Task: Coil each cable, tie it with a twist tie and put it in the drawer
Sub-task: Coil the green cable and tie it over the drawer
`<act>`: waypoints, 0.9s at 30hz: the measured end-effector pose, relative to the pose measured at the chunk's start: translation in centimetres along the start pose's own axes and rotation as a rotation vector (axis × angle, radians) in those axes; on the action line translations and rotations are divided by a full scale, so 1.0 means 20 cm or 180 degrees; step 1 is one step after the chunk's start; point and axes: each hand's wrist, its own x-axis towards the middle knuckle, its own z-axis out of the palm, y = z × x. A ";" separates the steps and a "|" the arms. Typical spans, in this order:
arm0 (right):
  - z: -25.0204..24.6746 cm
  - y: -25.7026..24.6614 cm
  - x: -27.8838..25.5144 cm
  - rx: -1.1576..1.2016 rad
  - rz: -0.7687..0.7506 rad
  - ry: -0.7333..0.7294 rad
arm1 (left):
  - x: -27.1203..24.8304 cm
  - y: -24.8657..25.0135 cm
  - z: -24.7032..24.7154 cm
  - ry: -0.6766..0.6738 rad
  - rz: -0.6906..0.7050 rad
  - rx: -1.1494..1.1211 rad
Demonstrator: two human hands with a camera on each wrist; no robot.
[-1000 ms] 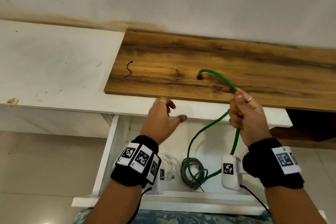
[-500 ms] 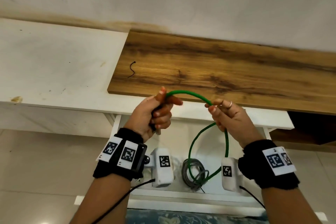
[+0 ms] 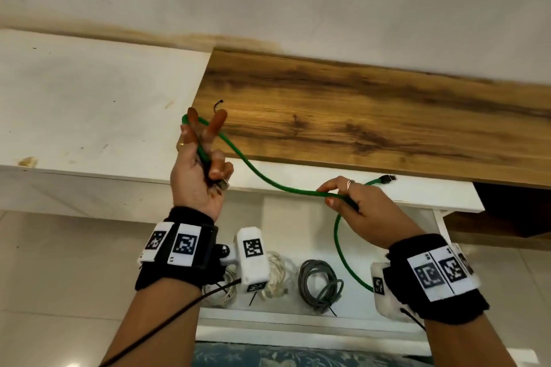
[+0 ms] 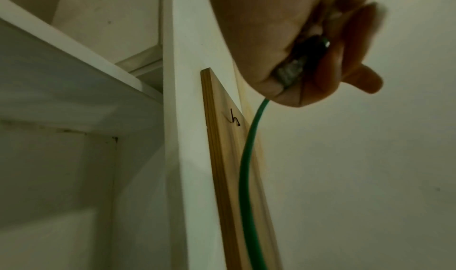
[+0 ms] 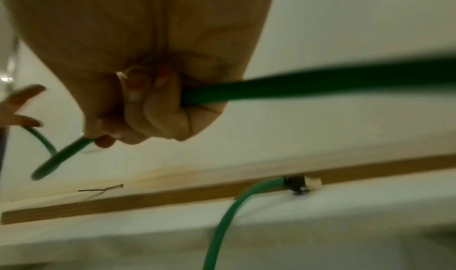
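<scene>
A green cable [image 3: 268, 180] runs between both hands above the open white drawer [image 3: 298, 319]. My left hand [image 3: 202, 164] grips one plug end [image 4: 291, 73] in its curled lower fingers, and the cable loops up over two raised fingers [image 3: 217, 125]. My right hand [image 3: 351, 202] pinches the cable further along [image 5: 246, 91]; below it the cable hangs in a loop [image 3: 343, 256]. The other plug [image 3: 387, 178] lies on the white ledge. A black twist tie [image 3: 218, 104] lies on the wooden board [image 3: 387, 116], just beyond my left fingertips.
Inside the drawer lie a coiled grey cable [image 3: 320, 283] and a coiled white cable [image 3: 277, 274]. The white countertop [image 3: 89, 104] extends to the left, with a wall behind. A dark opening [image 3: 512, 208] sits at the right under the board.
My left hand took the plug end, moved up and left and raised two fingers with the cable over them. The right hand slid down and right along the cable.
</scene>
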 end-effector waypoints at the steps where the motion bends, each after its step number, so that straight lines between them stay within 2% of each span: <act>1: -0.02 -0.04 -0.01 -0.0155 -0.0162 -0.0029 | 0.00 -0.02 0.00 -0.0031 -0.0029 0.0166; 4: -0.06 -0.13 -0.02 -0.0472 -0.0569 0.0074 | -0.02 -0.07 0.03 -0.0221 -0.0303 0.0628; 10: -0.14 -0.22 -0.04 -0.1046 -0.1067 0.0870 | -0.08 -0.17 0.08 -0.0987 -0.1055 0.1457; 13: -0.13 -0.22 -0.03 -0.1194 -0.1042 0.1248 | -0.12 -0.22 0.11 -0.1495 -0.1373 0.1740; 15: -0.12 -0.20 -0.02 -0.1186 -0.0860 0.1629 | -0.14 -0.23 0.13 -0.1614 -0.1529 0.1848; 18: -0.09 -0.16 0.00 -0.0932 -0.0413 0.2053 | -0.15 -0.23 0.13 -0.1551 -0.1690 0.1528; 21: -0.04 -0.13 0.03 -0.0559 -0.0199 0.2155 | -0.14 -0.23 0.14 -0.1536 -0.1997 0.1034; 24: -0.01 -0.10 0.06 -0.0224 -0.0230 0.1997 | -0.13 -0.22 0.12 -0.1337 -0.2182 0.0462; 27: 0.03 -0.07 0.07 -0.0062 -0.0144 0.1712 | -0.12 -0.19 0.09 -0.1164 -0.2161 -0.0139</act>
